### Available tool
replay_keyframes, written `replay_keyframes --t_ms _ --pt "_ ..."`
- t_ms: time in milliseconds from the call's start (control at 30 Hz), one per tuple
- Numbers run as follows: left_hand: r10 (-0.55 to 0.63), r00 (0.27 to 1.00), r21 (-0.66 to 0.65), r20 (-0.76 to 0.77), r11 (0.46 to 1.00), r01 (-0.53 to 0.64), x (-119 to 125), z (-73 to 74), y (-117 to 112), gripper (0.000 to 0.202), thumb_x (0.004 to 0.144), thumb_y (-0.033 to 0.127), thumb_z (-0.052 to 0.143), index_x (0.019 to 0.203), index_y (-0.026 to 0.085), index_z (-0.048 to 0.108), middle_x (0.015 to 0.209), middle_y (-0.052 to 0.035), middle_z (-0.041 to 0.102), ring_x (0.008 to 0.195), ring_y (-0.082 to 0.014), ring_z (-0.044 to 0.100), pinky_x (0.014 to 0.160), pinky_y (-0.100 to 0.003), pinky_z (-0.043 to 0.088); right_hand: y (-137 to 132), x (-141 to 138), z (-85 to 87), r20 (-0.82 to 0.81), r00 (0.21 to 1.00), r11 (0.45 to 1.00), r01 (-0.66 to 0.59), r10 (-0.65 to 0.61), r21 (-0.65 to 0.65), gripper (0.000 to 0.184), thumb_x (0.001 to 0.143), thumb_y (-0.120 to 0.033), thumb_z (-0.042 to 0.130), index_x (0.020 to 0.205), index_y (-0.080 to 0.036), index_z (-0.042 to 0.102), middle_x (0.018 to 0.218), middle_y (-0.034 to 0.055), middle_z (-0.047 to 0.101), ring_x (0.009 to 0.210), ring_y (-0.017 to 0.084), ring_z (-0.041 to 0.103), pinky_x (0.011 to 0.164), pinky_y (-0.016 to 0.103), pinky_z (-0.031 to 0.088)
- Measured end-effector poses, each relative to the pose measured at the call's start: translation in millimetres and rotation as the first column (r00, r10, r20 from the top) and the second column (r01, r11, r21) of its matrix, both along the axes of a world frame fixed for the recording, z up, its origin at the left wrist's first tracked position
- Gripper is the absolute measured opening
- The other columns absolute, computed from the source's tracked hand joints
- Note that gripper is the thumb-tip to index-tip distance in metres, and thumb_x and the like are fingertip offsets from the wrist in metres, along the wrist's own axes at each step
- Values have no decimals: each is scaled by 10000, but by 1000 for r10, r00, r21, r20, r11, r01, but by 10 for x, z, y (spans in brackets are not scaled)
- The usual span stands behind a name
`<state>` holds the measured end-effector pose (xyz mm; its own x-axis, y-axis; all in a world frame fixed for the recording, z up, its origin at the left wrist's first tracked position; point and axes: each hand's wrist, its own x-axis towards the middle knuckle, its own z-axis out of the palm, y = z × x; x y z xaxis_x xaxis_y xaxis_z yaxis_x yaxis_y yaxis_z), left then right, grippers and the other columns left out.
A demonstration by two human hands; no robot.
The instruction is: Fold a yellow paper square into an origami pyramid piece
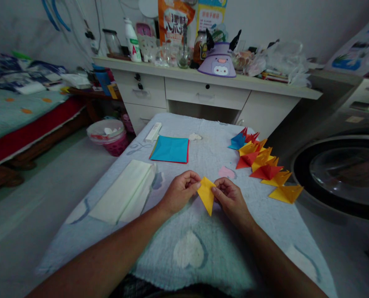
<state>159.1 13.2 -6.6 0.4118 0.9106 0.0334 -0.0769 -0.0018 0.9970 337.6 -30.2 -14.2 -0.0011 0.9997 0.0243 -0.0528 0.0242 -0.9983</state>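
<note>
Between my two hands is a piece of yellow origami paper (207,198), folded to a kite shape with its long point toward me. My left hand (184,188) pinches its upper left edge between thumb and fingers. On the opposite edge, my right hand (232,198) grips it, thumb on top and fingers partly behind the paper. Beyond my left hand lies a stack of square paper (170,149), blue on top with red edges showing below. Right of my right hand, folded paper cranes (267,171) in yellow, orange, red and blue stand in rows.
A folded white cloth or paper (122,192) lies on the left of the cloth-covered table (189,250), and a small white box (154,131) sits behind it. A cluttered white desk (203,89) stands beyond. A washing machine (342,165) is at right, a pink bin (108,134) at left.
</note>
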Motion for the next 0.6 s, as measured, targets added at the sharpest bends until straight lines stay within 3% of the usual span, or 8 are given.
replay_keyframes --t_ms 267,600 --pt "-44 999 26 -12 999 44 -4 -8 -13 87 807 233 594 847 160 568 721 35 551 641 -83 503 603 -205 393 -5 -25 32 -8 1000 1000 22 -22 14 227 801 -383 688 791 -205 546 657 -49 492 549 85 429 497 207 328" --pt "-53 998 -10 -41 999 52 11 -39 -6 164 756 236 638 896 151 628 814 -16 631 753 -131 597 692 -255 466 18 -7 -4 66 997 995 38 -44 88 159 839 -342 630 819 -208 546 691 -38 499 579 98 442 518 217 351"
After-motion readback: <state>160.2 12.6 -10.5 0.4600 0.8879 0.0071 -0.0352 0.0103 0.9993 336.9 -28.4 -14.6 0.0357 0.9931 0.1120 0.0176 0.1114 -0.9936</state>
